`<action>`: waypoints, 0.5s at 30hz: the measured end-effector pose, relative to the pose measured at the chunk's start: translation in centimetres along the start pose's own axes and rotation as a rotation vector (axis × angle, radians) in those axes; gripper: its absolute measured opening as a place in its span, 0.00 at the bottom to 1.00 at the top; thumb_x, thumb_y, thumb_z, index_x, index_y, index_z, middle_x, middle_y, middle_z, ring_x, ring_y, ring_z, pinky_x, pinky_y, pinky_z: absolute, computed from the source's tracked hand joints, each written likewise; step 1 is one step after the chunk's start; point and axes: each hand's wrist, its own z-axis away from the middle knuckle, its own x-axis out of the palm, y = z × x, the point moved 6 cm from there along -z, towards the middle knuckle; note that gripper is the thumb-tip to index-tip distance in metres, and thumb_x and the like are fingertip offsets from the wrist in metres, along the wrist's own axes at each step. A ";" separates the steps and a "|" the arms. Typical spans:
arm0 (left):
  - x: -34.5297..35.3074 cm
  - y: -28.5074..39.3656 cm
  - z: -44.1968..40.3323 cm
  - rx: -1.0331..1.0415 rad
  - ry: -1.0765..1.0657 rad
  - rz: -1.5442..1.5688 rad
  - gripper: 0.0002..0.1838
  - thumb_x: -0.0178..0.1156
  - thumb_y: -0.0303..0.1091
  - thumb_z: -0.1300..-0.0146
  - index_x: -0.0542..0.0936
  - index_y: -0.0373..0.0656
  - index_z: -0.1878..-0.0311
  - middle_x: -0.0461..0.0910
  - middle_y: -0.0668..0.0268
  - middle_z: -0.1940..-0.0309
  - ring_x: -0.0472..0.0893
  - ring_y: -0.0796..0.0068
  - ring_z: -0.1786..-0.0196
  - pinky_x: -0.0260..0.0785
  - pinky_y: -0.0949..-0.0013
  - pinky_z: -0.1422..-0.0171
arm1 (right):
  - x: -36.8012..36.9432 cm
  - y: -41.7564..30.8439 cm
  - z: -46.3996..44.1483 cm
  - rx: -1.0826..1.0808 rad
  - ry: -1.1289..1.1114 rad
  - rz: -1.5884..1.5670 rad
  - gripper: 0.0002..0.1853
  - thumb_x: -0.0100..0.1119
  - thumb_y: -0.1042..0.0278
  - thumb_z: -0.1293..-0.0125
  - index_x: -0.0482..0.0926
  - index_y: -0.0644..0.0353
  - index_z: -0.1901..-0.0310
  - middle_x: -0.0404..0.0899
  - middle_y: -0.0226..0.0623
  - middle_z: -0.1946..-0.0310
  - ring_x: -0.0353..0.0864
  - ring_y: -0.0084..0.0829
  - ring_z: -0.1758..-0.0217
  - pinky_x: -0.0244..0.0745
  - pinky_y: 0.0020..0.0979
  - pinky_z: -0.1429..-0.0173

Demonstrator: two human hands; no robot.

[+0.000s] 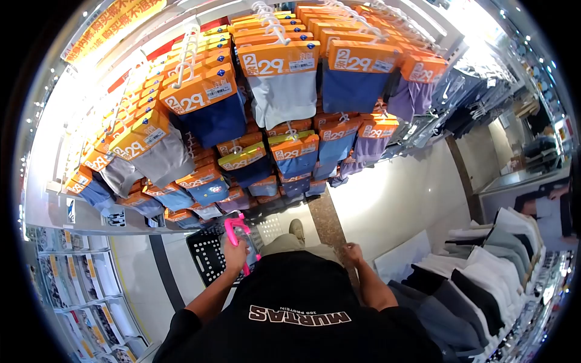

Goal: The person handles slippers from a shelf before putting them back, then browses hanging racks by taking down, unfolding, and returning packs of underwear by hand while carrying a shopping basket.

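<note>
My left hand point(236, 256) is wrapped round the pink handle point(230, 230) of a black shopping basket point(203, 245). The basket hangs at my left side and has square holes in its wall. My right hand point(353, 251) hangs low by my right hip, its fingers loosely curled with nothing visible in them. In front of me are packs of underwear point(279, 60) on white hooks, with orange cards marked 29. Their folded cloth is white, navy, blue, grey or purple. Neither hand touches the packs.
Grey, black and white folded garments point(478, 284) stand on a display at the right. White shelves point(85, 290) with packaged goods are at the lower left. A yellow sign point(112, 27) hangs at the upper left. Pale floor tiles point(393, 193) with a brown strip stretch ahead.
</note>
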 end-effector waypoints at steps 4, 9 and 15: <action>2.0 1.9 0.9 -0.016 -0.010 -0.040 0.12 0.56 0.26 0.39 0.72 0.34 0.53 0.78 0.62 0.74 0.77 0.75 0.77 0.71 0.70 0.72 | -7.2 -10.6 -1.8 0.127 0.107 -0.310 0.10 0.60 0.67 0.32 0.82 0.63 0.55 0.81 0.33 0.71 0.80 0.24 0.74 0.76 0.26 0.71; 2.9 -0.9 0.8 0.039 0.085 -0.008 0.14 0.58 0.28 0.40 0.74 0.32 0.52 0.79 0.58 0.73 0.80 0.68 0.74 0.73 0.65 0.67 | -13.9 -28.2 -6.2 -0.104 0.211 -0.403 0.14 0.60 0.69 0.32 0.79 0.66 0.48 0.82 0.36 0.63 0.81 0.25 0.68 0.78 0.26 0.65; 3.0 -1.0 1.8 0.070 0.205 -0.343 0.17 0.58 0.33 0.39 0.77 0.33 0.50 0.82 0.45 0.66 0.83 0.46 0.64 0.74 0.55 0.55 | -20.3 -46.7 -9.7 -0.652 0.379 -0.364 0.28 0.69 0.68 0.38 0.70 0.67 0.39 0.79 0.42 0.52 0.78 0.33 0.47 0.75 0.37 0.43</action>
